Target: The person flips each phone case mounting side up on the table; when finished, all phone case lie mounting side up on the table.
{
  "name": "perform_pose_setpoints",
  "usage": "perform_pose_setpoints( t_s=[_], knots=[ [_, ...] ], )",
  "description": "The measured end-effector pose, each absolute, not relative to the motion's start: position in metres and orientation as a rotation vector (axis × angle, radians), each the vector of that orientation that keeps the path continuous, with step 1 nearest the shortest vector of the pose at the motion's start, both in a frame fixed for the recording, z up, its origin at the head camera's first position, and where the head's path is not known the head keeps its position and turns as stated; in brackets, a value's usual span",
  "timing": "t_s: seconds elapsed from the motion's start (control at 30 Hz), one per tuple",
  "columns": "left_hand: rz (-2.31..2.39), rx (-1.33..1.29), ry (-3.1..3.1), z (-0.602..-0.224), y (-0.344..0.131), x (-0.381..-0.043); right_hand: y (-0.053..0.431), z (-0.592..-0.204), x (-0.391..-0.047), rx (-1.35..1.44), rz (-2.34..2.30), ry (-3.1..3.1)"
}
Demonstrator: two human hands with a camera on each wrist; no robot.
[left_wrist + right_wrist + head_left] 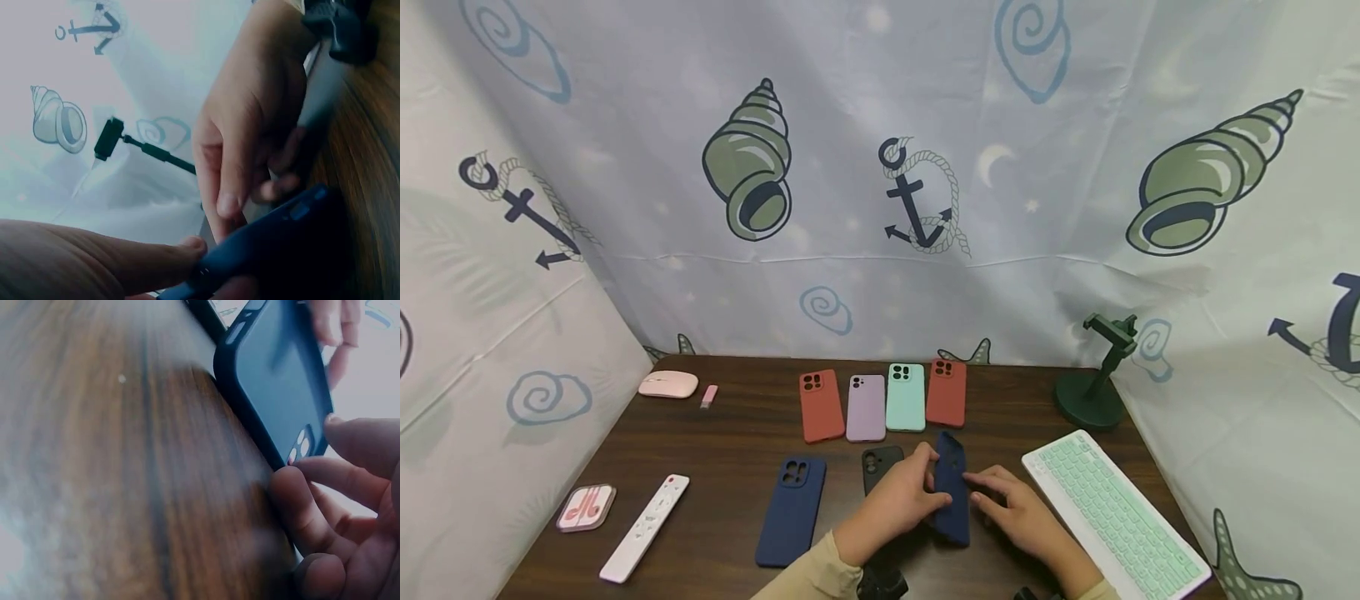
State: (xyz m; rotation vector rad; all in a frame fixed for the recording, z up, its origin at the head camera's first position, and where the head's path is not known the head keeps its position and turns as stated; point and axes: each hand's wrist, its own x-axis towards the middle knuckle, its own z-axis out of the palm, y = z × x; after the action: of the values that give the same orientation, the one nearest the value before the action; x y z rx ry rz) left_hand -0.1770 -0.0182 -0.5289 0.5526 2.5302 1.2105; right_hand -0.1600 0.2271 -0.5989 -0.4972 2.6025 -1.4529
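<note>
A dark blue phone case (952, 487) stands tilted on edge between both hands. My left hand (895, 493) grips it from the left, the thumb on its face. Fingertips of my right hand (1018, 512) touch its right side near the camera end. In the right wrist view, the case (275, 381) shows its hollow inside, with camera holes beside the right fingers (359, 440). The left wrist view has the case (262, 244) at the bottom, the left thumb (169, 256) along its edge. A black phone case (880, 462) lies partly hidden behind the left hand.
Another blue phone case (790, 510) lies flat to the left. Red, lilac and mint cases (906, 398) line the back. A white-and-mint keyboard (1112, 508) and green stand (1090, 400) are right; a remote (646, 527), earphone box (587, 507) and mouse (668, 384) are left.
</note>
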Motion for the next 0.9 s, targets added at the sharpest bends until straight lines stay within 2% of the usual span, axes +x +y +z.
perform_pose_setpoints(
  t_s=[0.17, 0.43, 0.7, 0.9],
  knots=[
    [0.974, 0.608, 2.706, -0.539, -0.017, -0.182, 0.228, -0.593, -0.161, -0.379, -1.454, 2.634],
    [0.352, 0.887, 2.916, -0.557, -0.018, -0.184, 0.228, -0.595, -0.163, -0.232, -1.541, 2.642],
    [0.424, 0.992, 2.821, -0.551, -0.030, -0.192, 0.229, -0.595, -0.164, -0.065, -1.691, 2.546],
    [0.672, 0.893, 2.691, -0.535, -0.047, -0.199, 0.218, -0.576, -0.158, -0.003, -1.789, 2.505]
  ],
)
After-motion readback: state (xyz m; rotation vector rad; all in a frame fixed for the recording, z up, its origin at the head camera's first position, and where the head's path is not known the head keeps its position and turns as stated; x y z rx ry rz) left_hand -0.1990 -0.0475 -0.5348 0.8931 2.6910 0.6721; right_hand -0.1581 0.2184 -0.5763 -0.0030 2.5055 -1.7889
